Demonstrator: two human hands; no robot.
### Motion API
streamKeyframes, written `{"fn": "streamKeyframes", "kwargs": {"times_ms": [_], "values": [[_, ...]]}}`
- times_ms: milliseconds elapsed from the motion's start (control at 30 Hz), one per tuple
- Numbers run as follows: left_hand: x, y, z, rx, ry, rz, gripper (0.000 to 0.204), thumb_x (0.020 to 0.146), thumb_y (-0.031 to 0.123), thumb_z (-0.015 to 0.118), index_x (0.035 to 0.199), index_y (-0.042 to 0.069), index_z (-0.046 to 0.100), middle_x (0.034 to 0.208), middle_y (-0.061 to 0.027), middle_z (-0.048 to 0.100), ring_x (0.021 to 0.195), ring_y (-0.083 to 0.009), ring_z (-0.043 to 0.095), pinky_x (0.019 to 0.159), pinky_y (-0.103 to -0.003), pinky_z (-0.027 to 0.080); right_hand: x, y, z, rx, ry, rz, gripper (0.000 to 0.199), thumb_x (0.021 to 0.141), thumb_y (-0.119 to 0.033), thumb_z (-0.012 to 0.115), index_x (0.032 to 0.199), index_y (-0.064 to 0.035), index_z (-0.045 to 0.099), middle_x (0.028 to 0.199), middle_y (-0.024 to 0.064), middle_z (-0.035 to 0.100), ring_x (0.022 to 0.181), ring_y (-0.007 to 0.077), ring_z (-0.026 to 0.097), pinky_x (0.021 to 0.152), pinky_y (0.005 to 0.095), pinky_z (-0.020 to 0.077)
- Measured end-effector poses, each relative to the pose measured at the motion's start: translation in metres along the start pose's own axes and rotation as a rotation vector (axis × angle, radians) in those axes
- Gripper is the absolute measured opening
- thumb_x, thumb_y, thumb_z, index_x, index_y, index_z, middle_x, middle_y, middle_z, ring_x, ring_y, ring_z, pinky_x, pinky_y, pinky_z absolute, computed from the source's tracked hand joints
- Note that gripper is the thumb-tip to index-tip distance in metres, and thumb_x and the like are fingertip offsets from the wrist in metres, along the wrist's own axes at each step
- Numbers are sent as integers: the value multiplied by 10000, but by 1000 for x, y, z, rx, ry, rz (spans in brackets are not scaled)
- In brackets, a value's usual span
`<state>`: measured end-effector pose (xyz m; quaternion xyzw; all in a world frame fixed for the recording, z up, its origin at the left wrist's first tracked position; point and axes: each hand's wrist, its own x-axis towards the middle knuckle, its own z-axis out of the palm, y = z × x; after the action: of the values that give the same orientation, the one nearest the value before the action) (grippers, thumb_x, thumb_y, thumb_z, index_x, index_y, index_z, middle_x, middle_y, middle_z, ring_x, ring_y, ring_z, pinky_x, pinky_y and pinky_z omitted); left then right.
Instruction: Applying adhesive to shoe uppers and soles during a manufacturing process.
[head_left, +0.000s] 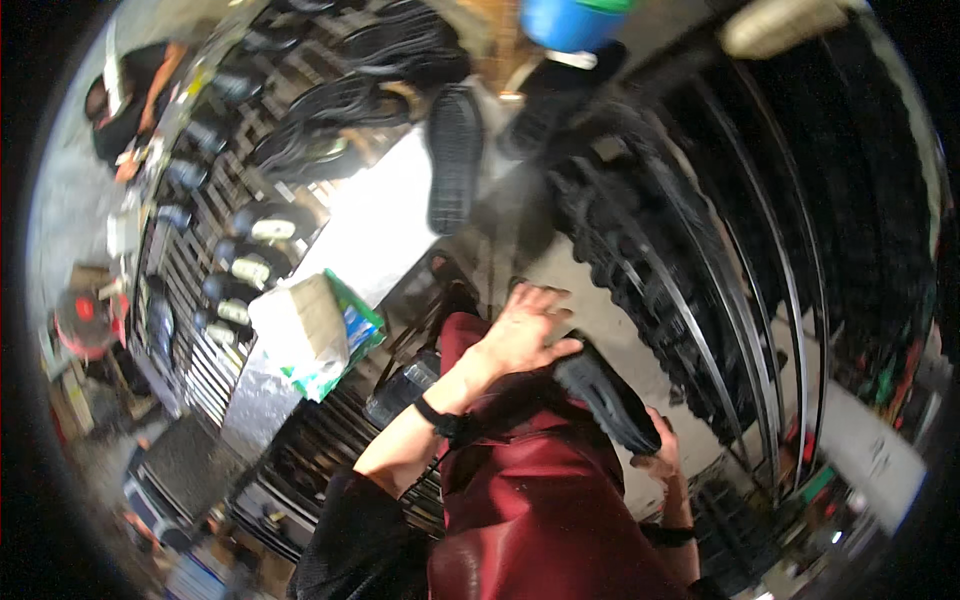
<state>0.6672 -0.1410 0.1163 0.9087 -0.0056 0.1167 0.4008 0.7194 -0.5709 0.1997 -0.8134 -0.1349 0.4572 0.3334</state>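
Observation:
Above my lap, over a dark red apron (530,500), a black shoe sole (605,392) lies at a slant. At its lower right end my right hand (660,445) grips it, the fingers partly hidden behind it. My left hand (525,330) is at the upper left end, its fingers spread and the thumb beside or touching the sole's tip; blur hides which. Another black sole (454,160) rests on a white sheet (385,215) ahead of me. To its left, several black soles (330,115) are heaped on a slatted rack.
At right stands a metal rack (700,345) packed with rows of black soles. A cloth-like white block (300,320) and a green packet sit on the table at left. Dark shoe shapes (250,262) line the slatted rack (205,375). Another person (140,90) is far left; a blue container (568,25) is ahead.

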Motion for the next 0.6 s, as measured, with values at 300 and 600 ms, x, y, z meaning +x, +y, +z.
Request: {"fn": "streamKeyframes", "kwargs": {"times_ms": [300,600], "values": [[-148,24,-91,-1689,-465,-706,997,681,104,980,1519,-43,461,1390,-121,661,1263,-216,601,1144,-375,451,176,-330,43,-638,-766,-548,951,536,-108,802,1460,-46,584,1242,203,586,1125,407,654,986,419,548],[-189,-144,-165,-315,486,-1148,647,987,355,715,1417,-89,525,1252,-247,716,1138,-376,696,1047,-448,515,390,-364,271,35,85,204,1146,703,-430,966,1538,78,368,1398,200,522,1201,333,596,770,444,609]]}}
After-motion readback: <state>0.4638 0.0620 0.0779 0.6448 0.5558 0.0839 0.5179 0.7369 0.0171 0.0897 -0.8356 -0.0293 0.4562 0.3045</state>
